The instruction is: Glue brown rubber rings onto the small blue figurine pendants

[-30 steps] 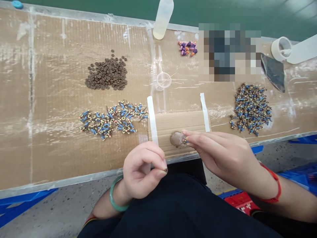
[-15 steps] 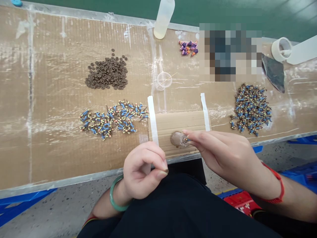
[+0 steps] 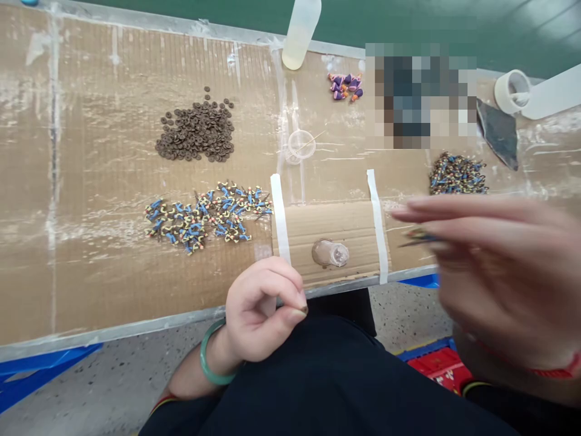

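My left hand (image 3: pixel 267 312) is closed in a pinch near the table's front edge, with a small brown disc (image 3: pixel 304 309) between thumb and forefinger. Over the right side of the table, my right hand (image 3: pixel 494 266) is smeared by motion. It grips a small painted figurine (image 3: pixel 420 236) in blue, yellow and brown. Between the hands, a small clear upturned cup (image 3: pixel 336 253) stands on a taped cardboard piece (image 3: pixel 327 219). Behind my right hand lies a pile of similar figurines (image 3: pixel 456 174), partly hidden by it.
Brown discs (image 3: pixel 197 132) are heaped at the left, with more figurines (image 3: pixel 195 221) spread below them. A round clear dish (image 3: pixel 302 145) holds a thin stick. Farther back are a squeeze bottle (image 3: pixel 300 33), purple figures (image 3: pixel 345 88), a tape roll (image 3: pixel 512 91) and a dark flat piece (image 3: pixel 498 133).
My right hand has moved right, away from the clear cup, carrying the figurine towards the right-hand pile. My left hand has stayed in place with its pinch.
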Demonstrator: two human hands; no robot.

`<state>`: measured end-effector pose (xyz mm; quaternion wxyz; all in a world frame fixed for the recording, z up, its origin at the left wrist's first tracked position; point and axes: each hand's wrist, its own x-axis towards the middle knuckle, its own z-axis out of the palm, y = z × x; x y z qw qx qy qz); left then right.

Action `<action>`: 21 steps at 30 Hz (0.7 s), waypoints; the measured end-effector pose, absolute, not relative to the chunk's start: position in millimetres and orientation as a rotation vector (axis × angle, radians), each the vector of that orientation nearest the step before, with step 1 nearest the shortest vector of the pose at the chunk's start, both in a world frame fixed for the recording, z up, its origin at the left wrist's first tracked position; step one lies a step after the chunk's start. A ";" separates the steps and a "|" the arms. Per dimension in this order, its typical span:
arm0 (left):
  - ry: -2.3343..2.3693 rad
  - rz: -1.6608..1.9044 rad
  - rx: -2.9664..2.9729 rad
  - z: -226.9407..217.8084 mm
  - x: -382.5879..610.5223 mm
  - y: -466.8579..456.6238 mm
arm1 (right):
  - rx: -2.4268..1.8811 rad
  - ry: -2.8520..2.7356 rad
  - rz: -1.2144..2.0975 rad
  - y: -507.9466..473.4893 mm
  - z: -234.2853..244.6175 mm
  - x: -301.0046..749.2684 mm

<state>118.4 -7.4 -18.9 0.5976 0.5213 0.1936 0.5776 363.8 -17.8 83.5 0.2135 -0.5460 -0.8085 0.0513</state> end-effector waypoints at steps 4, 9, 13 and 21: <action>0.457 1.335 1.206 -18.1 118.4 -7.3 | -1.390 -2.443 0.164 -14.7 70.5 352.8; 0.450 1.325 1.200 -18.1 118.3 -6.3 | -1.402 -2.550 0.155 -14.0 68.2 342.7; 0.445 1.317 1.204 -18.2 117.4 -6.1 | -1.382 -2.543 0.185 -13.6 70.0 341.1; 0.437 1.316 1.194 -18.1 118.0 -5.9 | -1.359 -2.539 0.153 -12.3 67.2 340.7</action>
